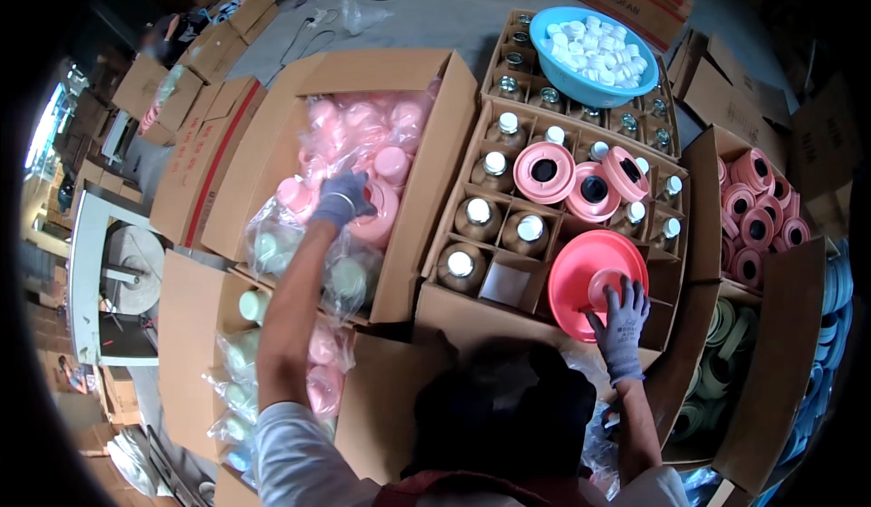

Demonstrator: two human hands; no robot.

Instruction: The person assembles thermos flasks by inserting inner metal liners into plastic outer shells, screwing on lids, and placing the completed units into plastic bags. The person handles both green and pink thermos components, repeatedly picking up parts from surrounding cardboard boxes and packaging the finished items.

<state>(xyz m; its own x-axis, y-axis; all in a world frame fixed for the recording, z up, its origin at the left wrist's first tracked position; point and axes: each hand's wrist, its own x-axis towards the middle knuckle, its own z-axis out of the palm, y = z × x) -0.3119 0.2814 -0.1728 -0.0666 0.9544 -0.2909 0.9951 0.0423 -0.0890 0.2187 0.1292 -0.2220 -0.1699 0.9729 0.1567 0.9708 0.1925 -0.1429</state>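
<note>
My left hand (343,200), in a grey glove, reaches into the open carton on the left, its fingers curled over a pink plastic part (379,221). Bagged pink parts (340,130) lie around it, and pale green ones (275,248) are in clear bags nearer me. My gloved right hand (622,325) has its thumb and fingers around the raised middle of a wide pink plastic dish (573,275). That dish rests on a divided carton (435,262) of glass bottles (477,219) with white caps. Three pink rings with black centres, one of them a pink ring (544,173), lie on the bottles.
A blue basin (540,30) of white caps (594,53) stands on a further bottle carton. At the right are cartons of pink rings (756,226) and green ring-shaped parts (717,362), beside stacked blue parts (839,325). A closed carton (204,162) stands at the left.
</note>
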